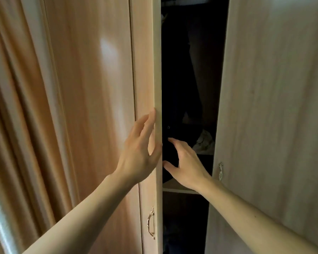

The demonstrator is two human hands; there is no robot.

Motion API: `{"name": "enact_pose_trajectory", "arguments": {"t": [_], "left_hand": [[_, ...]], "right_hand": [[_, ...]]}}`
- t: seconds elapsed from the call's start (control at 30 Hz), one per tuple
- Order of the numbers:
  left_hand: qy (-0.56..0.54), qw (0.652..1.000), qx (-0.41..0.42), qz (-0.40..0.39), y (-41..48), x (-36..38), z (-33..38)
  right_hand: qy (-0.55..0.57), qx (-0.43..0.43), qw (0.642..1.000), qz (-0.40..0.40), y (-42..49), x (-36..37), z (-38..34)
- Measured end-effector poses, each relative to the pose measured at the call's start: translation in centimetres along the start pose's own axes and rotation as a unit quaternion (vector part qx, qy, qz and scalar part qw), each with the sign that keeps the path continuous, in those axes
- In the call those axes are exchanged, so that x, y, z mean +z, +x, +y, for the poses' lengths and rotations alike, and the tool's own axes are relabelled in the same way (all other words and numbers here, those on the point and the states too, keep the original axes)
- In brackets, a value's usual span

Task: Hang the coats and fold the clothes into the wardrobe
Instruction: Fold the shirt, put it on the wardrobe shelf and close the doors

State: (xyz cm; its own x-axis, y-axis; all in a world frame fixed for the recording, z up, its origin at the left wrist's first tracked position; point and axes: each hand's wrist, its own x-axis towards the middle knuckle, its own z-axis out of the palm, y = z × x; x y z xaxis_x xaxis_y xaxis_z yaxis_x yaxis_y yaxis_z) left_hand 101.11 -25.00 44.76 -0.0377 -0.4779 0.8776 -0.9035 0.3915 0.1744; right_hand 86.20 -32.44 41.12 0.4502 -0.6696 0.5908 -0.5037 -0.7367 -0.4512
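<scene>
The light wooden wardrobe fills the view, with a dark gap between its left door (147,70) and right door (273,88). My left hand (140,153) rests flat on the left door's edge, fingers spread, thumb on the edge. My right hand (185,165) reaches into the gap with fingers apart, touching a black garment (170,149) that lies on a shelf (174,187). Dark clothes (178,70) hang above it in shadow. A pale item (204,142) lies further back on the shelf.
An orange-beige curtain (22,125) hangs to the left of the wardrobe. The left door carries a brass handle (151,223); the right door has a small metal pull (220,171). Below the shelf the inside is dark.
</scene>
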Motion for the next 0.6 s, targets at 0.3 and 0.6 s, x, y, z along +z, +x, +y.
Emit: {"name": "enact_pose_trajectory", "arguments": {"t": [0.3, 0.6], "left_hand": [[0.018, 0.999, 0.005, -0.027, 2.7, 8.6, 2.1], [0.069, 0.995, 0.004, -0.069, 4.9, 15.4, 3.2]], "right_hand": [[-0.071, 0.001, 0.997, 0.015, -1.8, -3.2, 4.6], [-0.147, 0.052, 0.988, 0.005, 0.8, -5.1, 12.5]]}}
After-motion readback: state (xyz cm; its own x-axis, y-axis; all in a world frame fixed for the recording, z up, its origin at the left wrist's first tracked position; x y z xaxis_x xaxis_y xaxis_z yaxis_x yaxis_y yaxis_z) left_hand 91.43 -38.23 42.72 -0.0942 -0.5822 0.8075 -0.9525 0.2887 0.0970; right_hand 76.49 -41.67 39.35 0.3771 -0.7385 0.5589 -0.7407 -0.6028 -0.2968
